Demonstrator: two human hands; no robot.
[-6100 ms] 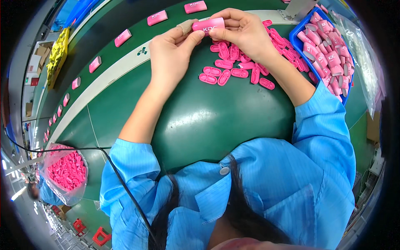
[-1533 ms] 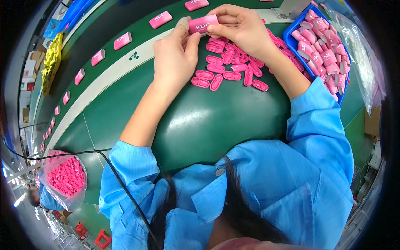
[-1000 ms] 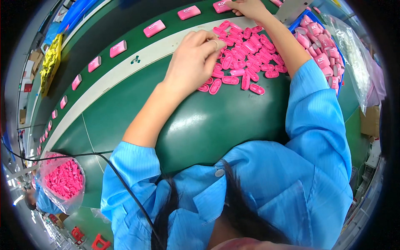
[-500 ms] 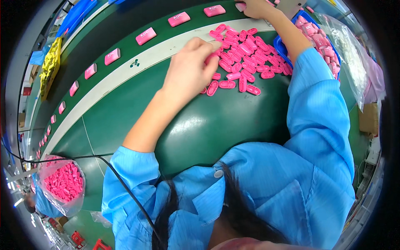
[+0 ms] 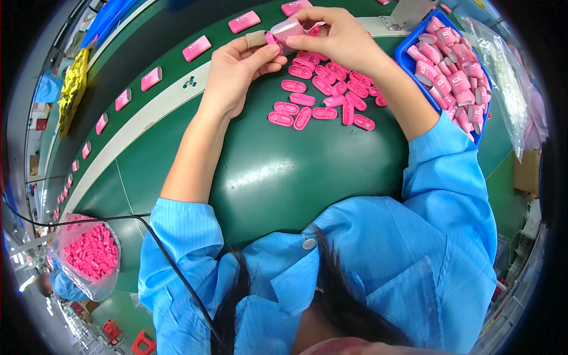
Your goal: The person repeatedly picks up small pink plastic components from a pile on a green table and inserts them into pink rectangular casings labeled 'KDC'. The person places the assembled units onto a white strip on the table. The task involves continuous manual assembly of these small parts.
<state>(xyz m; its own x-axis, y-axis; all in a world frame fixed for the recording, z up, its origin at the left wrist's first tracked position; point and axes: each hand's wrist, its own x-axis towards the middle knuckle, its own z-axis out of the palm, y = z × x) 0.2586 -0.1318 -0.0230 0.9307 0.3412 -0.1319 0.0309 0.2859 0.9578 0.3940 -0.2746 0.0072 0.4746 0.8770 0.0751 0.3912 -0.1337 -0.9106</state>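
My left hand (image 5: 228, 77) pinches a small pink oval cap (image 5: 271, 40) between thumb and forefinger, with a tan cover on one finger. My right hand (image 5: 337, 38) grips a shiny pink power-bank-like casing (image 5: 287, 29) by its side. Cap and casing meet at the casing's left end; the fingers hide whether the cap sits inside it. Another bit of pink shows behind the right fingers. Below both hands, many loose pink oval caps (image 5: 325, 113) lie spread on the green table (image 5: 266, 171).
A row of pink casings (image 5: 196, 48) lies along the dark green belt (image 5: 171, 53) beyond the pale rail (image 5: 148, 112). At right stands a blue bin (image 5: 408, 62) full of pink casings. A clear bag of pink parts (image 5: 92, 254) sits at left, with a black cable (image 5: 171, 254) crossing nearby.
My right hand has come back from the belt toward the left hand and now holds a casing. My left hand has risen from the caps, holding one. The casings on the belt have shifted leftward.
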